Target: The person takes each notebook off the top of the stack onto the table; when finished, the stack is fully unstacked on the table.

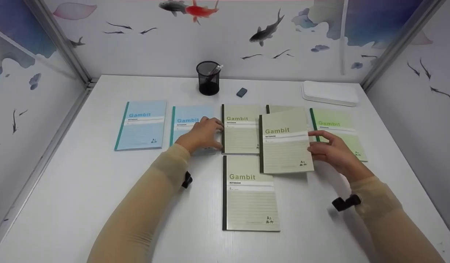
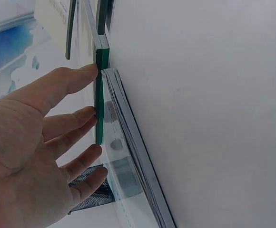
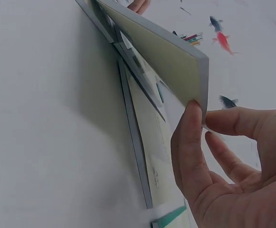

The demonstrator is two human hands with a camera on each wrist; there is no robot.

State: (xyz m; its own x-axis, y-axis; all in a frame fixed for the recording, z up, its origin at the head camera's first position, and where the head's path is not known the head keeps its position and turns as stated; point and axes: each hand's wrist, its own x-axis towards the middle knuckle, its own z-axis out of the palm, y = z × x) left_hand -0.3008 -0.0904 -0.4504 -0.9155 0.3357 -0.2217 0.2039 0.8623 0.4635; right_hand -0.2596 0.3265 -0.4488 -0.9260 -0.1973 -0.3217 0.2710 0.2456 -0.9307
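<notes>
My right hand point(image 1: 334, 151) pinches the right edge of a beige Gambit notebook point(image 1: 285, 153), held up off the table and tilted; in the right wrist view, thumb and fingers point(image 3: 191, 142) meet on its edge. It partly covers another beige notebook point(image 1: 289, 109) behind it. My left hand point(image 1: 201, 135) reaches over a light blue notebook point(image 1: 186, 126). Its fingers are spread along the dark spine of the middle beige notebook point(image 1: 241, 137); in the left wrist view, fingertips point(image 2: 90, 69) touch a green spine point(image 2: 99, 118). Nearer me lies one more beige notebook point(image 1: 250, 208).
A second light blue notebook point(image 1: 141, 128) lies at the left and a light green one point(image 1: 336, 126) at the right. Behind the row stand a black mesh pen holder point(image 1: 209, 82) with pens, a dark eraser point(image 1: 241, 92) and a white case point(image 1: 329, 93). Printed walls enclose the table.
</notes>
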